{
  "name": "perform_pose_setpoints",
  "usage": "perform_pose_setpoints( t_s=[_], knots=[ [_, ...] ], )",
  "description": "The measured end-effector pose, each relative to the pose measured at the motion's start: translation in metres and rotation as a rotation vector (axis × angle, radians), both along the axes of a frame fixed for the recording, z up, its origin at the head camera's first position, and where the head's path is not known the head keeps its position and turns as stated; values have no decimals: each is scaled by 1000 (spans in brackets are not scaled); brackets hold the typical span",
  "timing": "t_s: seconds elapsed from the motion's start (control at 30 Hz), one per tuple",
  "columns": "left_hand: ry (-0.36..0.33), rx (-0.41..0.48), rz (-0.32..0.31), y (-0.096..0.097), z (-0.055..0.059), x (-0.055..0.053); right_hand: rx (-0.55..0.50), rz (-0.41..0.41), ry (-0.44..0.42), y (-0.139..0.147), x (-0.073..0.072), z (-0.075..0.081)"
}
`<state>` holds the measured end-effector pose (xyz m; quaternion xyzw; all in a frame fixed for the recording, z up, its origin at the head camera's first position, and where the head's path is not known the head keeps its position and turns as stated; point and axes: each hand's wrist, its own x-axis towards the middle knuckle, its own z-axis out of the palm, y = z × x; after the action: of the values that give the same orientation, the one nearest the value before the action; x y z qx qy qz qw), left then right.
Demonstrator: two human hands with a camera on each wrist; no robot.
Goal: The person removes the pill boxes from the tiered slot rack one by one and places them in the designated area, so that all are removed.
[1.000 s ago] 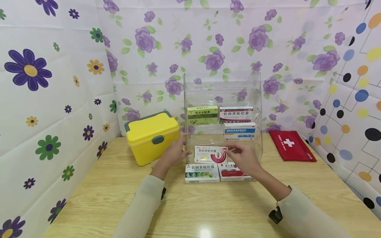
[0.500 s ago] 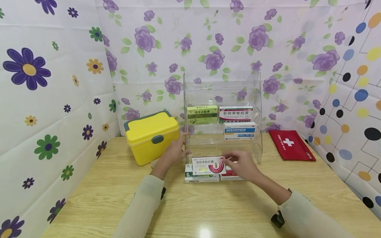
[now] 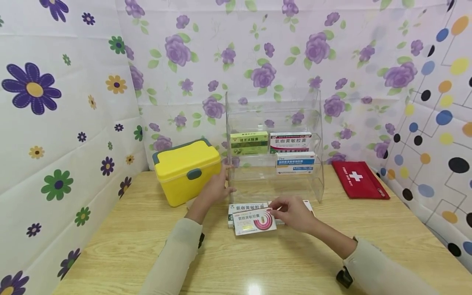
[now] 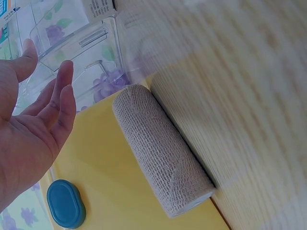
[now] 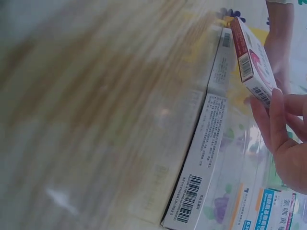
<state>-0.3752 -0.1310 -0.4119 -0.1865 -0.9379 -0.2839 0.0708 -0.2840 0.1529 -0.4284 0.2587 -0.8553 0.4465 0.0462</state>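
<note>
In the head view my right hand pinches a white medicine box with a pink swirl by its right end. The right wrist view shows the thumb and fingers at the end of this medicine box. It is tilted and overlaps a medicine box with green print in the bottom row. My left hand is at the left side of a clear acrylic rack, fingers spread and loosely bent at its edge. In the left wrist view the left hand shows nothing in its palm.
On the rack's upper tiers stand a green box, a red-and-white box and a blue-and-white box. A yellow case stands left, with a rolled beige bandage beside it. A red first aid pouch lies right.
My right hand has brought the pink-swirl medicine box down and toward me, from the rack's lower tier to in front of the bottom row. The left hand has stayed at the rack's side.
</note>
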Motion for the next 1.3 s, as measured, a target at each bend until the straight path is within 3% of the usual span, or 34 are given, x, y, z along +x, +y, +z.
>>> perform_pose_setpoints(
  t_s=[0.3,0.67,1.3],
  knots=[
    [25,15,-33,-1,-2,0,7,32,-73,1,3,-2],
    [17,12,-24,-1,1,0,14,78,-194,3,-1,-5],
    [8,0,-15,0,0,2,81,94,-244,-9,-2,-14]
  ],
)
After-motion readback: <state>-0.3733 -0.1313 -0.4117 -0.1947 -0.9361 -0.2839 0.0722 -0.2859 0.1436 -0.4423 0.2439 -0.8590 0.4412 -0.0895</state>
